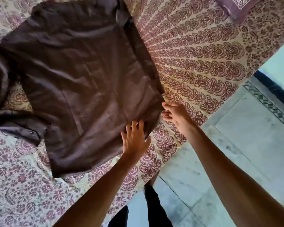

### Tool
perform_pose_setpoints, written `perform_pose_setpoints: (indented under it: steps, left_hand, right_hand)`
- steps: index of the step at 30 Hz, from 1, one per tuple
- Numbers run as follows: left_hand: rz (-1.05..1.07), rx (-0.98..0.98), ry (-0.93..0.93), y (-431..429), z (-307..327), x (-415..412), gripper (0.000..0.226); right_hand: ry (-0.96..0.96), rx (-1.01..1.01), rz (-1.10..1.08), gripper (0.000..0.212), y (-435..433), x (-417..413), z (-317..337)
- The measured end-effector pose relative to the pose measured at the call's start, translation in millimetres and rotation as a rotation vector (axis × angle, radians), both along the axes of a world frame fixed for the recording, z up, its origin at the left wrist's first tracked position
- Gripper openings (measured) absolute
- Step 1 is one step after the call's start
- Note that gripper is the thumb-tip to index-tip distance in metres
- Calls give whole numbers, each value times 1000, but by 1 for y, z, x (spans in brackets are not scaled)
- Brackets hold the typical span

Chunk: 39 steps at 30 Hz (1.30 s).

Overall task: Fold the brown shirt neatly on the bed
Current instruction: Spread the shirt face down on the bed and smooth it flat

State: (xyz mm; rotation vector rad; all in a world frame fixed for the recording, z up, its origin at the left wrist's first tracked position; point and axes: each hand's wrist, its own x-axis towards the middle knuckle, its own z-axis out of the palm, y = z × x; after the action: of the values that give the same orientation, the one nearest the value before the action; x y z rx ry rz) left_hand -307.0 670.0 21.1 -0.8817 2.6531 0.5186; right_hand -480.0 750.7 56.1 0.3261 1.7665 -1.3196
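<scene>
The brown shirt (82,71) lies spread out on the bed (195,54), its body running from the far left down to the near right, with soft creases across the middle. One sleeve (0,76) trails off the left side and curls back toward the near edge, ending in a buttoned cuff (30,132). Along the right side a strip of cloth looks doubled over, probably the other sleeve already turned in, though the seam is hard to read

The step in hand looks like smoothing the body before the next fold. The left grip (134,138) is wide, with its fingers spread flat on the cloth at the near right corner and nothing held. The right grip (175,113) is also wide and empty. It hovers just beside the shirt's right edge, over the patterned cover; whether its fingertips touch the hem I cannot tell

To do this well, keep the left palm flat and light and sweep toward the far left, so the creases run out instead of bunching. The right grip would best pinch the corner just beside it to hold the cloth taut against that sweep. The loose left sleeve lies well apart from both, so it calls for a long reach across the body without dragging it. The fabric looks thin and slippery, so it is likely to slide on the cover
</scene>
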Motion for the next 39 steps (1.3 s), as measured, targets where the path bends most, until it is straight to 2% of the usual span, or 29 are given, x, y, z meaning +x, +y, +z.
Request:
perform_pose_setpoints:
  steps: [3,6,10,12,15,17,20,22,24,28,32,34,36,39]
  left_hand:
    - [114,11,57,1,7,-8,60]
    - [247,51,111,-6,16,-13,45]
    - [341,-63,208,-16,20,5,40]
    - [351,-120,227,-22,18,24,42]
    - [273,-150,266,-26,14,52,40]
    - [152,-153,262,-25,10,64,38]
    - [9,-133,129,-25,-1,73,33]
    - [-31,-90,55,-25,-7,73,31]
    - [-59,-42,-7,-23,-7,69,31]
    - [-144,113,-111,-20,3,55,23]
    - [-85,269,-110,-27,4,44,36]
    - [17,235,-16,-33,4,35,27]
    - [57,181,84,-42,4,23,20]
    - [-52,65,83,-57,5,5,43]
  right_hand:
    - [-126,-180,-3,11,-3,0,11]
    - [-115,-175,2,10,-9,1,12]
    - [-143,-165,-150,12,-14,-4,12]
    - [-118,-108,-200,14,-11,-5,9]
    - [-18,84,-208,15,-3,-2,-7]
    - [86,255,-120,21,2,0,-21]
    - [349,543,192,27,7,6,-33]
    - [483,628,267,26,8,8,-35]
    - [534,677,309,25,8,8,-34]
    - [528,722,384,24,13,5,-38]
    - [595,721,334,19,11,6,-40]
    - [660,668,321,22,5,4,-37]
    - [645,590,361,27,-2,-4,-37]
    - [610,642,548,24,-13,-18,-43]
